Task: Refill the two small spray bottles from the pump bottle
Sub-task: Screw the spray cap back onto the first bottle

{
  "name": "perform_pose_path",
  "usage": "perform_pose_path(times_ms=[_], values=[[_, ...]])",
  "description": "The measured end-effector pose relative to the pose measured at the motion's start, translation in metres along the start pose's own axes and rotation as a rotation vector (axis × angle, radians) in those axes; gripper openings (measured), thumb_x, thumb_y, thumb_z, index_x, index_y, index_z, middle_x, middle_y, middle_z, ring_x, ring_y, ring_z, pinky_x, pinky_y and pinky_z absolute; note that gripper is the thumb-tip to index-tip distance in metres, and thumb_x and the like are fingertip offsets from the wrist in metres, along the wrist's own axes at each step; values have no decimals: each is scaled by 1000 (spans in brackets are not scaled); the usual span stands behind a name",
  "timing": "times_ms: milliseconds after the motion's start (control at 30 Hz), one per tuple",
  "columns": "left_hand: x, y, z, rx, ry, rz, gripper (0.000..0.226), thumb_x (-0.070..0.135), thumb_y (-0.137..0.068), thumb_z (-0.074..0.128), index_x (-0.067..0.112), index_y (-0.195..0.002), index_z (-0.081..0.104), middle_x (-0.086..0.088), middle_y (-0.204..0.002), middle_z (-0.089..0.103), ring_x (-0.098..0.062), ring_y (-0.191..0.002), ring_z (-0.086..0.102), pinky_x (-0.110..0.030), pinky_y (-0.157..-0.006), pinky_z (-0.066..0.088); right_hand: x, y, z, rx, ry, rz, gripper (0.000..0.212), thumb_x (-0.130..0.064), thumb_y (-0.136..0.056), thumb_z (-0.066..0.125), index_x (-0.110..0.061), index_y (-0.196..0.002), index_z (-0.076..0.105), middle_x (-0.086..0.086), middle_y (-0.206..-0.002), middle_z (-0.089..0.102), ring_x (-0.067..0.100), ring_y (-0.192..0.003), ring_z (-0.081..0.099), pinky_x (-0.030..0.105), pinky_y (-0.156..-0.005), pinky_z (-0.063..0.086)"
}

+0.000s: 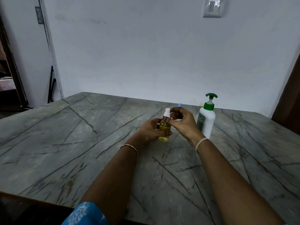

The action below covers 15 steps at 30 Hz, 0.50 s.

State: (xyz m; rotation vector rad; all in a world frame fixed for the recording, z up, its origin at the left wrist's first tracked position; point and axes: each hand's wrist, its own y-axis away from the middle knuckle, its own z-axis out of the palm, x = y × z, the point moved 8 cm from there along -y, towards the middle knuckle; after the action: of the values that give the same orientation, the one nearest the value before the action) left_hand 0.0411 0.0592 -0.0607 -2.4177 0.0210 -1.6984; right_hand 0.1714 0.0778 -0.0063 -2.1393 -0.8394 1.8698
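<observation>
Nearest: blue patterned sleeve [84, 213] at the bottom edge, left arm side. Both forearms reach forward over the grey veined stone table [65, 143]. Thin bangle [129, 147] on the left wrist, pale band [201, 142] on the right wrist.

Mid-table: left hand [149, 130] is wrapped around the body of a small spray bottle [164, 127], fingers curled round the front, red-painted nails showing. Bottle is upright, clear, holding yellow liquid to about the shoulder. Its base is at or just above the tabletop; can't tell if it touches.

Right hand [183, 122] comes in from the right, fingers curled, thumb and fingertips pinching at the bottle's neck just under the white spray head [167, 112]. Head sits on top of the bottle; can't tell if it's screwed fully on.

Behind the right hand: a small blue cap [180, 104] pokes up; whatever is under it is hidden by the hand.

Just right of the right hand: white pump bottle [207, 122], upright on the table, green collar and green pump head [211, 95], dark green label facing left. Not touched by either hand.

Far: plain pale wall, wall switch [212, 7] top right, dark doorway at the left edge.
</observation>
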Motion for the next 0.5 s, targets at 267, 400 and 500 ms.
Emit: perform_pose_path(times_ms=[267, 400, 500], values=[[1, 0, 1, -4, -12, 8, 67, 19, -69, 83, 11, -128, 52, -8, -119, 65, -21, -109, 63, -41, -99, 50, 6, 0, 0, 8, -195, 119, 23, -11, -97, 47, -20, -99, 68, -7, -96, 70, 9, -95, 62, 33, -89, 45], [2, 1, 1, -2, -4, 9, 64, 17, -70, 82, 11, -127, 53, -9, -119, 65, -21, -108, 63, -39, -98, 50, 7, -2, -2, 47, -203, 119, 19, -11, -96, 51, -16, -102, 69, 0, -101, 67, 9, -91, 59, 22, -77, 47], [1, 2, 0, -7, 0, 16, 60, 18, -70, 82, 11, -124, 56, -8, -114, 67, -20, -105, 65, -38, -97, 51, 8, -4, 3, -31, -165, 98, 22, -10, -94, 55, -11, -113, 66, -2, -103, 67, -1, -90, 59, 9, -70, 47]])
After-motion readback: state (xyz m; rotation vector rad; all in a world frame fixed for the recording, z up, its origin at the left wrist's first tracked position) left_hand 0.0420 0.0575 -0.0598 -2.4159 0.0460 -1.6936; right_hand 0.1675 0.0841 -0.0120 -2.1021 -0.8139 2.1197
